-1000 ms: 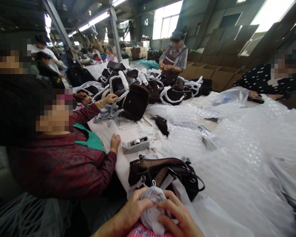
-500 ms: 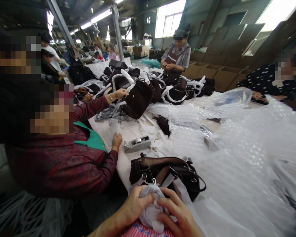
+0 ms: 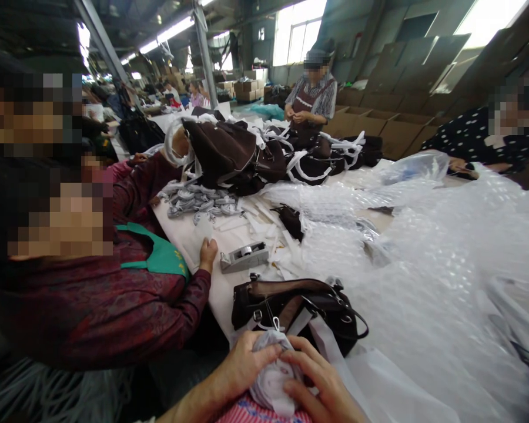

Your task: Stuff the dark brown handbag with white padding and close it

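Observation:
At the table's near edge I hold a coiled strap wrapped in pale grey-white tissue, a round bundle. My left hand grips its left side, thumb across the top. My right hand closes on the other side, fingers bent over the coil. Just beyond stands a dark brown handbag with buckles and a handle loop. A small pale loop shows above the coil, in front of the bag. White wrapping sheet hangs by the bag's front.
A grey tape dispenser sits behind the handbag. Bubble wrap covers the right side. A co-worker in a maroon sleeve works close on my left. Brown bags and wrapped strap coils lie further back.
The co-worker on the left has pulled a brown bag leftward and up by its wrapped handle. My hands stay around the coil, with only a slight finger shift.

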`<state>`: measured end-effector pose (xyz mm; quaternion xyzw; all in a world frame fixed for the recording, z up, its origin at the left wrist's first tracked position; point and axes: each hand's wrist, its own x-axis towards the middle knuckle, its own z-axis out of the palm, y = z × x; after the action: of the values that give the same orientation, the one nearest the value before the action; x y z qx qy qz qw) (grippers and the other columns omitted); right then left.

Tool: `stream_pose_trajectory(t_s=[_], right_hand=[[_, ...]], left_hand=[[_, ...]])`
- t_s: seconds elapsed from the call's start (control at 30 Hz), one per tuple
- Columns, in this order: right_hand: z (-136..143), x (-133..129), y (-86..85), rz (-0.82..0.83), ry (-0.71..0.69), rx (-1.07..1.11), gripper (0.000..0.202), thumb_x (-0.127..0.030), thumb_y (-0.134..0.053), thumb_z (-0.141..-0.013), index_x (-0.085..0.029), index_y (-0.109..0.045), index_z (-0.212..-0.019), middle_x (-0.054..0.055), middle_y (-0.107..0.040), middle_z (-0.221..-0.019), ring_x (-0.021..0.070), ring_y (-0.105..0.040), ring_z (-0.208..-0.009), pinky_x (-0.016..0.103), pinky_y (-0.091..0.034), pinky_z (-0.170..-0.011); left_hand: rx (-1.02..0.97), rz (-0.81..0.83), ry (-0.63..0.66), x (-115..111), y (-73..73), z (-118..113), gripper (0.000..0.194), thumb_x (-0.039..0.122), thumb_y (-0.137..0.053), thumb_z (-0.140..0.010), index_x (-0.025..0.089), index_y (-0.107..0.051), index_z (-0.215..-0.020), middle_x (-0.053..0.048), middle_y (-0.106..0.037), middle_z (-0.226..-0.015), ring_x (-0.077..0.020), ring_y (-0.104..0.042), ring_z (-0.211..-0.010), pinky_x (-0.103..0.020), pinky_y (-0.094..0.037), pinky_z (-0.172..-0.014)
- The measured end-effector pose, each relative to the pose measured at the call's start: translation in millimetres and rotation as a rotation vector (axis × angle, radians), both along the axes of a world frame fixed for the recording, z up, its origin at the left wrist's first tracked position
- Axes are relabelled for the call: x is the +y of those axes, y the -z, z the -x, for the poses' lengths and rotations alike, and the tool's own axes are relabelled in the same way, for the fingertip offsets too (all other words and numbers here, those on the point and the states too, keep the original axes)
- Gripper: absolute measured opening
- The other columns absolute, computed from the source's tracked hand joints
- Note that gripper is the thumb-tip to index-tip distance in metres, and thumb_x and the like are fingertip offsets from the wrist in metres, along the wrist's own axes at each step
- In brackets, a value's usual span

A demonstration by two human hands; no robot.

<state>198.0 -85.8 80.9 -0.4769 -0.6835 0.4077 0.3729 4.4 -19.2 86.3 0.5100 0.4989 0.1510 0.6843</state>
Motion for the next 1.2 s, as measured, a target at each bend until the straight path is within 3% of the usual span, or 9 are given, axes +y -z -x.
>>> stream_pose_trajectory(t_s=[0.1, 0.2, 0.37, 0.53, 0.6, 0.7, 0.8, 1.03, 1.2], right_hand=[[-0.4, -2.0, 0.3, 0.038, -0.001, 0.017, 0.044, -0.019, -0.07, -0.084, -0.039, -0.062, -0.123, 0.002, -0.064, -0.135, 0.0222, -0.065, -0.12, 0.029, -0.056, -0.099], [2.6, 1.4, -6.5, 0.139, -0.058, 0.015, 0.043, -0.012, -0.069, -0.081, -0.038, -0.065, -0.115, 0.0, -0.064, -0.132, 0.0209, -0.065, -0.117, 0.029, -0.056, -0.098], [7.0, 12.0, -18.1, 0.239, -0.098, -0.007, 0.023, -0.019, -0.059, -0.089, -0.033, -0.065, -0.106, 0.002, -0.064, -0.113, 0.0206, -0.065, -0.105, 0.035, -0.055, -0.094], [5.5, 5.4, -2.7, 0.192, 0.034, 0.12, 0.015, -0.029, -0.059, -0.092, -0.034, -0.061, -0.106, 0.0, -0.062, -0.121, 0.0188, -0.062, -0.105, 0.031, -0.053, -0.09], [6.1, 2.1, 7.7, 0.291, 0.152, 0.254, 0.016, -0.034, -0.06, -0.092, -0.033, -0.057, -0.108, 0.0, -0.066, -0.111, 0.0173, -0.063, -0.092, 0.029, -0.053, -0.078], [8.7, 2.0, 18.0, 0.491, 0.215, 0.635, 0.036, -0.045, -0.067, -0.088, -0.032, -0.044, -0.114, -0.001, -0.068, -0.094, 0.0161, -0.063, -0.079, 0.027, -0.05, -0.065], [11.3, 3.8, 19.9, 0.608, 0.194, 0.826, 0.049, -0.044, -0.077, -0.081, -0.027, -0.044, -0.113, 0.002, -0.07, -0.094, 0.0157, -0.065, -0.079, 0.027, -0.05, -0.066], [15.2, 2.1, 13.2, 0.678, 0.214, 0.862, 0.048, -0.038, -0.087, -0.07, -0.021, -0.055, -0.102, -0.003, -0.069, -0.078, 0.0105, -0.062, -0.068, 0.022, -0.046, -0.062], [17.6, 7.1, 0.5, 0.783, 0.245, 0.933, 0.052, -0.028, -0.089, -0.057, -0.02, -0.058, -0.098, -0.001, -0.071, -0.077, 0.0124, -0.062, -0.066, 0.023, -0.047, -0.063]], left_hand=[[-0.162, 0.089, 0.01, -2.6, 1.4, 7.2, 0.047, 0.052, -0.073, -0.074, 0.015, -0.072, -0.103, -0.003, -0.071, -0.091, -0.0171, -0.058, -0.084, -0.028, -0.045, -0.076], [-0.324, 0.205, 0.084, -3.0, 0.7, 13.5, 0.061, 0.04, -0.08, -0.063, 0.016, -0.067, -0.118, -0.004, -0.071, -0.104, -0.0207, -0.06, -0.093, -0.03, -0.046, -0.081], [-0.068, 0.042, 0.136, 5.3, -2.7, 8.2, 0.041, 0.02, -0.068, -0.067, 0.017, -0.071, -0.108, -0.003, -0.071, -0.101, -0.021, -0.059, -0.095, -0.032, -0.046, -0.084], [-0.245, 0.158, 0.06, 9.0, -6.2, 3.4, 0.053, 0.029, -0.082, -0.062, 0.016, -0.069, -0.112, -0.003, -0.069, -0.099, -0.0177, -0.058, -0.088, -0.028, -0.046, -0.079], [-0.338, 0.22, 0.008, 7.2, -6.2, 4.2, 0.059, 0.042, -0.086, -0.06, 0.013, -0.07, -0.108, -0.005, -0.069, -0.093, -0.0165, -0.058, -0.083, -0.027, -0.044, -0.074], [-0.376, 0.275, -0.053, 2.6, -3.9, 4.7, 0.058, 0.056, -0.084, -0.064, 0.009, -0.072, -0.096, -0.005, -0.066, -0.082, -0.0142, -0.056, -0.076, -0.025, -0.041, -0.069], [-0.374, 0.31, -0.096, -3.1, 0.1, 4.6, 0.054, 0.052, -0.086, -0.063, 0.008, -0.074, -0.091, -0.005, -0.066, -0.076, -0.0123, -0.056, -0.071, -0.025, -0.041, -0.068], [-0.386, 0.315, -0.202, -10.3, 2.4, 8.3, 0.053, 0.042, -0.092, -0.055, 0.013, -0.074, -0.095, -0.004, -0.071, -0.08, -0.0136, -0.06, -0.071, -0.026, -0.045, -0.07], [-0.265, 0.126, -0.031, -10.9, -6.2, 10.2, 0.057, 0.038, -0.086, -0.058, 0.016, -0.07, -0.108, -0.003, -0.07, -0.094, -0.0178, -0.06, -0.086, -0.028, -0.046, -0.077]])
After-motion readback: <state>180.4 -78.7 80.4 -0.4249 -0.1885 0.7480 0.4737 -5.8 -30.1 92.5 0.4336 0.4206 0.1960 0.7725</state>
